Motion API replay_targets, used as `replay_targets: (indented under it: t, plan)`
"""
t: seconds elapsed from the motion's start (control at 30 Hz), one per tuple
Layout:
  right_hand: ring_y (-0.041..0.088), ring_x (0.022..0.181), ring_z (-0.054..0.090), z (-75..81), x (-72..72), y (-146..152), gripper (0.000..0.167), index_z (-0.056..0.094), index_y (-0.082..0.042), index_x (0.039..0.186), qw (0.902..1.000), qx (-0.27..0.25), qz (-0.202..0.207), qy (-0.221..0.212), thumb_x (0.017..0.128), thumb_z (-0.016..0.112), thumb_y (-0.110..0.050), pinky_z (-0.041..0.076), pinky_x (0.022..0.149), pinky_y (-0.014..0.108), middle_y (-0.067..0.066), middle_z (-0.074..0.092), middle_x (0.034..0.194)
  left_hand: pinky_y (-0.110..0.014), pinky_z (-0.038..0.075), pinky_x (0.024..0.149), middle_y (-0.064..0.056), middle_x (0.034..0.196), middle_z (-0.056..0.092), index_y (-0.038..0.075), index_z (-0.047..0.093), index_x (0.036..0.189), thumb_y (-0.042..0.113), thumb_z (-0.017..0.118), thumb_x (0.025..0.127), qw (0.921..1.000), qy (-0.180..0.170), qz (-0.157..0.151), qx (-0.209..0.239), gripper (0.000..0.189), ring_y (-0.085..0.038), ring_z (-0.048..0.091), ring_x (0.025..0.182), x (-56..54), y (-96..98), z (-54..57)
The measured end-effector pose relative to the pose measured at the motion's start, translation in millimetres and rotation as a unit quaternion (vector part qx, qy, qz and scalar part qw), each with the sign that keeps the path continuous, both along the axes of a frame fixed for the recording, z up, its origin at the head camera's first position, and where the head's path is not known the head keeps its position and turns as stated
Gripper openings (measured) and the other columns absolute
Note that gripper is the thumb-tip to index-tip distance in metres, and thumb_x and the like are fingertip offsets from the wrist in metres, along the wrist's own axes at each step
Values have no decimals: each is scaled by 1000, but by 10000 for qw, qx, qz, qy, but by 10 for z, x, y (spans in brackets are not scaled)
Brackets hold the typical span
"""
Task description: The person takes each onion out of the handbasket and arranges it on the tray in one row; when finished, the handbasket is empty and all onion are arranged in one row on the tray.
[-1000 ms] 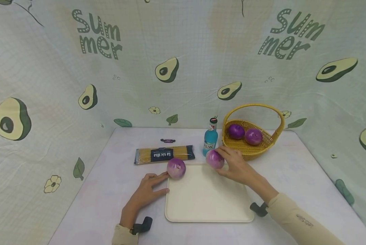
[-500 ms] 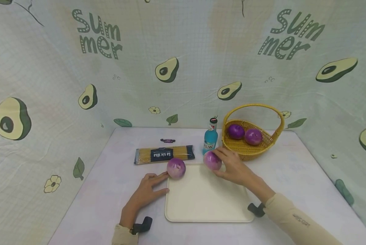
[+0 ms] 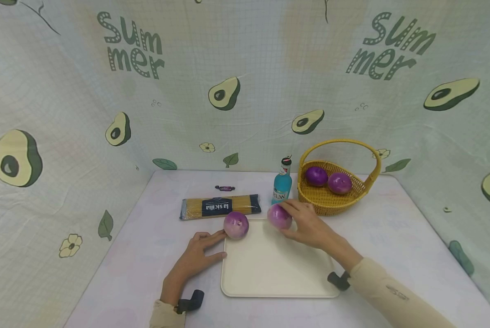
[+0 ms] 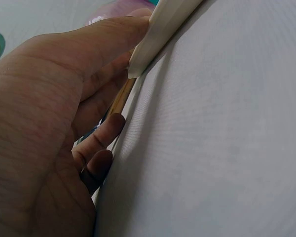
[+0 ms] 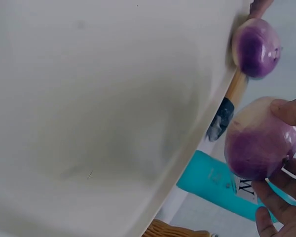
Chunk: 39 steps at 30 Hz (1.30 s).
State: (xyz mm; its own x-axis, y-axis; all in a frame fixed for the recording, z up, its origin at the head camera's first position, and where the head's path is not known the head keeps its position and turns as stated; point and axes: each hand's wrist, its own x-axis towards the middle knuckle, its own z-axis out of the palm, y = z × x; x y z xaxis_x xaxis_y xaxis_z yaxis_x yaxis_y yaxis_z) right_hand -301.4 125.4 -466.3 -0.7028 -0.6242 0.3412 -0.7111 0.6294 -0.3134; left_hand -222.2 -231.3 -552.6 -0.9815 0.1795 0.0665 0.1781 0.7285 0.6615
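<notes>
Head view: right hand (image 3: 309, 224) pinches onion (image 3: 278, 217).
Left hand (image 3: 198, 255): spread, touching tray (image 3: 278, 266).
Onion: likely slick, firm; I'd grip its middle.

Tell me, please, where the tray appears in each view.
Head: the tray lies at lower middle.
Left wrist: the tray shows as a slanting edge at upper middle.
Right wrist: the tray fills most of the left side.
Shared landmark: the pasta packet.

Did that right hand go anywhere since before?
Yes. In the head view, the right hand has moved left, away from the basket, with the round purple thing it holds.
</notes>
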Motion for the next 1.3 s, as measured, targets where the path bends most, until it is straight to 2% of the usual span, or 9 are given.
replay_targets:
  t: [0.4, 0.7, 1.0, 1.3]
  plan:
    - [33, 127, 52, -30, -12, -58, 75, 55, 1, 139, 9998, 78, 139, 141, 77, 87, -27, 38, 99, 49, 18, 54, 139, -56, 38, 104, 20, 140, 54, 39, 57, 141, 54, 74, 85, 9999, -129, 31, 30, 60, -18, 41, 121, -14, -15, -13]
    - [36, 125, 54, -61, -9, -96, 77, 55, 1, 138, 9997, 79, 159, 172, 74, 89, -26, 38, 99, 52, 19, 55, 138, -54, 39, 103, 20, 142, 54, 39, 57, 141, 54, 74, 85, 10000, -49, 4, -17, 61, -17, 41, 120, -16, -16, -10]
    - [33, 125, 53, -68, -14, -133, 76, 55, 0, 139, 9997, 130, 182, -12, 75, 89, -25, 38, 101, 50, 16, 55, 137, -56, 38, 104, 20, 143, 53, 40, 57, 141, 55, 74, 85, 10000, -62, 20, 10, 60, -19, 41, 122, -13, -17, -20]
    - [33, 122, 55, -101, -12, -174, 74, 57, -1, 138, 9996, 227, 181, 12, 76, 88, -26, 39, 100, 50, 17, 57, 135, -57, 39, 104, 19, 142, 54, 40, 58, 140, 57, 73, 84, 10000, -33, 37, 36, 60, -21, 42, 123, -13, -20, -33]
